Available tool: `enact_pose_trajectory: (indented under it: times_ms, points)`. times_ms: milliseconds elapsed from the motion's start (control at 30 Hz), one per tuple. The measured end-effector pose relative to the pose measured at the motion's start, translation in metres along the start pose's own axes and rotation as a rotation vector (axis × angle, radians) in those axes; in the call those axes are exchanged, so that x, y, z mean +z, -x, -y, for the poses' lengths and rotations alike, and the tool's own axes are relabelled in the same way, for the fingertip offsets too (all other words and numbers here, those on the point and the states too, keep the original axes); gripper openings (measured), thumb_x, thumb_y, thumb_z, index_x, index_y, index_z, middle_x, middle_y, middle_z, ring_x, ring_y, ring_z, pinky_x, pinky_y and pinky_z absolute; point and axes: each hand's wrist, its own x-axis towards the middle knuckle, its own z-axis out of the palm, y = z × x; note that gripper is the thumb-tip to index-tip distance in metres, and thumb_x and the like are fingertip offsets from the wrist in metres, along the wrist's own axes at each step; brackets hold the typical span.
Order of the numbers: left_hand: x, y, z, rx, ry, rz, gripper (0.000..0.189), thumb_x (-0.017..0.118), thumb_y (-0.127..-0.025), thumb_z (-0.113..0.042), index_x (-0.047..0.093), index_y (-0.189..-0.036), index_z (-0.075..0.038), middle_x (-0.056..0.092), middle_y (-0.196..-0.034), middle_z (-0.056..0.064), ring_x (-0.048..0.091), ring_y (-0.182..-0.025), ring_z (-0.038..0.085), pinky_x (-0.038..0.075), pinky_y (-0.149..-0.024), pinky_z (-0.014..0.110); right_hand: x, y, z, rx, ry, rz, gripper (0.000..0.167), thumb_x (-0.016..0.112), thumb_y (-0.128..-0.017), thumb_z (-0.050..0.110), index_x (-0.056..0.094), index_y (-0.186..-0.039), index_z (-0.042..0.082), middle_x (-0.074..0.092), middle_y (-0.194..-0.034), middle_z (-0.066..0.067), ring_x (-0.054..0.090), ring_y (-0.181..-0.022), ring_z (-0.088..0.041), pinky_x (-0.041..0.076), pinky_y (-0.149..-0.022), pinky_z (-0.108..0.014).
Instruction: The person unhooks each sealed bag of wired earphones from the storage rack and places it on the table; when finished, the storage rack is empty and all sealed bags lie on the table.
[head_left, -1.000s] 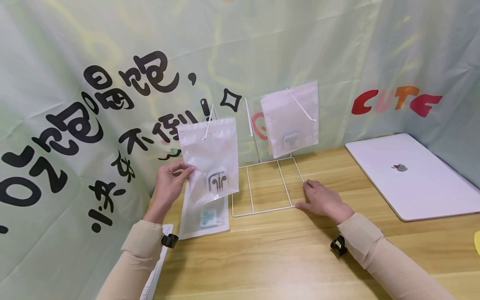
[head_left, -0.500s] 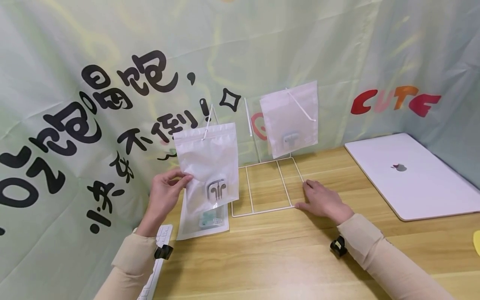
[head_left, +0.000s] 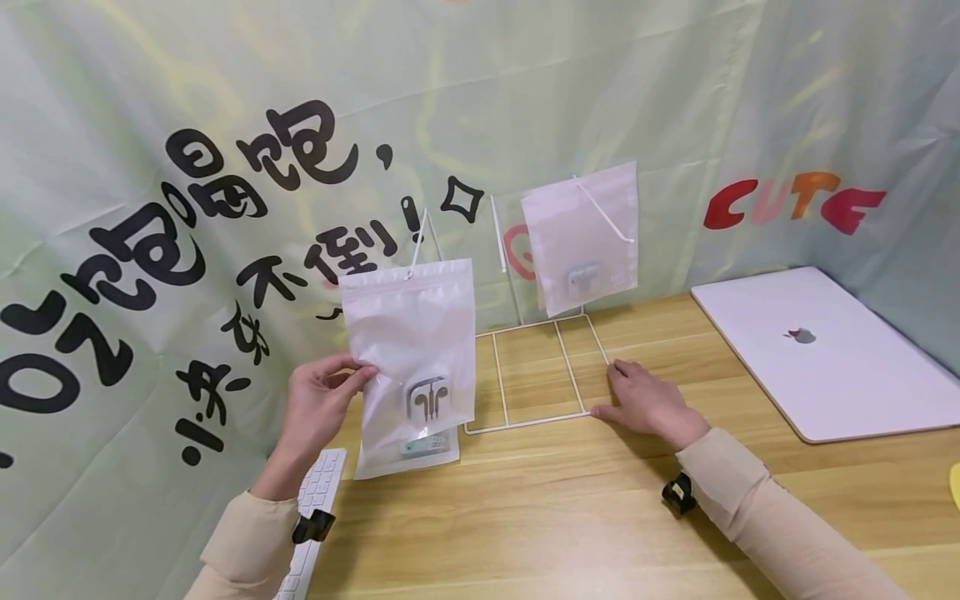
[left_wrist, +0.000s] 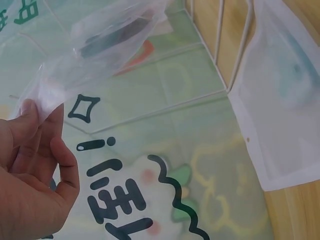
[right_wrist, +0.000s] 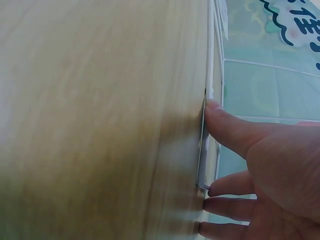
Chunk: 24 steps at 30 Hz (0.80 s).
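A white zip bag with wired earphones in it hangs at a thin wire prong of a white wire rack. My left hand pinches the bag's left edge between thumb and fingers, as the left wrist view also shows. My right hand touches the front right corner of the rack's base. Its thumb lies against the bar and its other fingers extend down to the table. Behind the held bag, a second bag with a pale teal item is partly hidden.
A third bag hangs from the rack on the right. A closed silver laptop lies at the right, and a white keyboard at the left. A printed cloth rises behind the wooden table.
My left hand has moved left and down, drawing the bag lower and nearer, so it covers more of the bag behind. My right hand stays at the rack's corner.
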Motion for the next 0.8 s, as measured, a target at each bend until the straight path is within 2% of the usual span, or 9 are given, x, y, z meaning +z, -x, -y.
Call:
enact_pose_trajectory:
  times_ms: [267, 433, 633, 800]
  points:
    - [-0.005, 0.007, -0.002, 0.02, 0.011, -0.007, 0.011, 0.075, -0.087, -0.003, 0.074, -0.094, 0.005, 0.072, -0.089, 0.013, 0.068, -0.07, 0.012, 0.049, -0.06, 0.02, 0.001, 0.0, 0.001, -0.004, -0.004, -0.011, 0.08, 0.063, -0.095, 0.045, 0.037, -0.142, -0.016, 0.035, -0.147, -0.034, 0.036, -0.133, -0.048, 0.041, -0.094, -0.061]
    - [-0.002, 0.013, -0.005, 0.037, 0.017, -0.002, 0.008, 0.075, -0.086, 0.0, 0.074, -0.092, 0.005, 0.07, -0.088, 0.008, 0.068, -0.07, 0.013, 0.051, -0.062, 0.022, 0.001, -0.001, 0.0, 0.002, -0.004, 0.001, 0.081, 0.063, -0.095, 0.045, 0.036, -0.142, -0.015, 0.033, -0.148, -0.033, 0.034, -0.133, -0.049, 0.039, -0.095, -0.062]
    - [0.004, 0.021, -0.005, 0.0, 0.033, 0.026, 0.007, 0.075, -0.086, -0.001, 0.074, -0.091, 0.005, 0.07, -0.087, 0.005, 0.068, -0.07, 0.012, 0.052, -0.063, 0.023, 0.0, -0.001, -0.001, 0.008, -0.003, 0.009, 0.082, 0.063, -0.095, 0.046, 0.036, -0.143, -0.015, 0.033, -0.148, -0.033, 0.034, -0.134, -0.049, 0.038, -0.097, -0.062]
    - [0.008, 0.029, -0.001, -0.035, 0.069, 0.068, 0.011, 0.076, -0.087, -0.005, 0.074, -0.091, 0.004, 0.071, -0.088, 0.012, 0.067, -0.069, 0.013, 0.053, -0.064, 0.027, 0.0, -0.001, 0.0, 0.01, -0.006, 0.013, 0.082, 0.063, -0.095, 0.046, 0.036, -0.143, -0.015, 0.033, -0.149, -0.032, 0.033, -0.134, -0.049, 0.039, -0.096, -0.062]
